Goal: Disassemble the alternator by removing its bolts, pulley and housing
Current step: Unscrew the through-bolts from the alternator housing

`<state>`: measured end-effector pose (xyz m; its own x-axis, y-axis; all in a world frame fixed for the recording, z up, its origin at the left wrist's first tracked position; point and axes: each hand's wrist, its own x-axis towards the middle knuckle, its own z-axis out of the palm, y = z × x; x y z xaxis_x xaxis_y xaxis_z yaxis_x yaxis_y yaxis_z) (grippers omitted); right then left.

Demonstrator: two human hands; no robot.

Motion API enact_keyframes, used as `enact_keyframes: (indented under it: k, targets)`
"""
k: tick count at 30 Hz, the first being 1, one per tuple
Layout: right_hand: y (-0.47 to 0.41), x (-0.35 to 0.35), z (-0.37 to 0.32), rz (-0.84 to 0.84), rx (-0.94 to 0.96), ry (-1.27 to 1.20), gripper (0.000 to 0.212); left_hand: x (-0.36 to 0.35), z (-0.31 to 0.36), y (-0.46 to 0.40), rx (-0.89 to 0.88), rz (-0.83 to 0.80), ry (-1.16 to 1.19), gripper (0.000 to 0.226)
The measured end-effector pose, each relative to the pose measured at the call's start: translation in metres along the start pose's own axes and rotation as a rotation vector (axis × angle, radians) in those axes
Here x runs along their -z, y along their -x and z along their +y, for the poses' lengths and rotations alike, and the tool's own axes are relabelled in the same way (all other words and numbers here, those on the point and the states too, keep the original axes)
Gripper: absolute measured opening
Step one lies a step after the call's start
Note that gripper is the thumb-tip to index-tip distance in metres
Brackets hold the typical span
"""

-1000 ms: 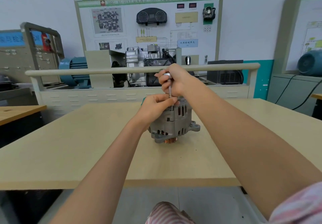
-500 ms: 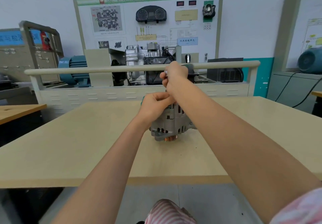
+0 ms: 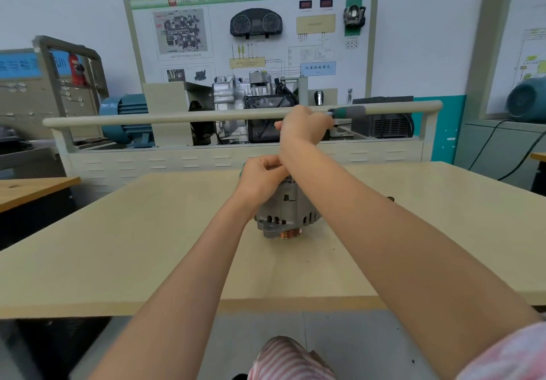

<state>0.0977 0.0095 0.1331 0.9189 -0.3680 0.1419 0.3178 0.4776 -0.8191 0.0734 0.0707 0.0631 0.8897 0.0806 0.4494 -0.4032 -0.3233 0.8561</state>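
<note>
The grey alternator (image 3: 288, 215) stands on the beige table (image 3: 147, 246) with its copper-coloured pulley (image 3: 289, 233) facing down. My left hand (image 3: 261, 177) sits on top of the housing, fingers curled round its upper part. My right hand (image 3: 301, 127) is raised above the alternator and grips a wrench handle (image 3: 348, 112), whose green and grey grip sticks out to the right. My right wrist hides the tool's shaft and the bolt it sits on.
A small dark bolt (image 3: 390, 199) lies on the table right of my forearm. Behind the table stands a training bench with a beige rail (image 3: 177, 118), a gearbox (image 3: 251, 96) and a blue motor (image 3: 127, 119). Another wooden table (image 3: 29, 187) is at the left.
My right hand has risen and turned with the wrench, so its handle now points right along the rail. My left hand has stayed on top of the alternator.
</note>
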Motion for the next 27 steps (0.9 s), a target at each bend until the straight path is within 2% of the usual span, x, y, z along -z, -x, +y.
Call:
enact_keyframes:
  k: [2, 5, 8, 11, 13, 15, 16, 17, 18, 20, 22, 24, 27]
  targets:
    - [-0.004, -0.001, -0.007, -0.151, -0.146, 0.111, 0.005, 0.001, 0.001, 0.001, -0.019, -0.032, 0.033, 0.023]
    - [-0.016, 0.004, -0.017, -0.519, -0.418, 0.189, 0.024, 0.003, 0.001, 0.001, -0.005, -0.084, 0.049, 0.014]
    - [-0.02, 0.011, -0.021, -0.706, -0.506, 0.193, 0.028, 0.005, 0.001, -0.001, 0.025, -0.125, 0.017, 0.014]
    - [-0.019, 0.014, -0.021, -0.677, -0.518, 0.092, 0.028, 0.003, 0.002, 0.001, 0.023, -0.101, 0.038, 0.011]
    - [-0.012, 0.01, -0.015, -0.438, -0.409, 0.007, 0.024, 0.001, 0.002, 0.001, 0.015, -0.06, 0.028, 0.011]
    - [-0.004, 0.005, -0.006, -0.091, -0.123, -0.009, 0.012, 0.001, 0.001, 0.001, 0.008, -0.023, -0.025, 0.023]
    - [-0.002, 0.003, -0.002, 0.027, -0.011, -0.022, 0.018, 0.0, 0.001, 0.001, 0.009, -0.007, -0.045, 0.029]
    - [0.0, 0.0, -0.001, 0.052, 0.022, -0.018, 0.024, 0.0, 0.001, 0.001, 0.011, 0.001, -0.048, 0.032]
    - [-0.001, -0.002, -0.002, 0.016, -0.011, 0.008, 0.022, 0.0, 0.001, 0.002, 0.011, 0.003, -0.034, 0.03]
    - [-0.004, -0.003, -0.009, -0.16, -0.182, 0.123, 0.013, 0.001, 0.001, 0.002, 0.003, -0.013, 0.011, 0.021]
    - [-0.011, 0.0, -0.016, -0.37, -0.354, 0.199, 0.025, 0.002, 0.001, 0.002, -0.001, -0.049, 0.041, 0.012]
    - [-0.015, 0.002, -0.018, -0.537, -0.429, 0.242, 0.028, 0.004, 0.0, 0.0, 0.006, -0.09, 0.052, 0.012]
    - [-0.018, 0.006, -0.022, -0.625, -0.497, 0.252, 0.027, 0.004, 0.001, 0.0, 0.024, -0.117, 0.068, 0.012]
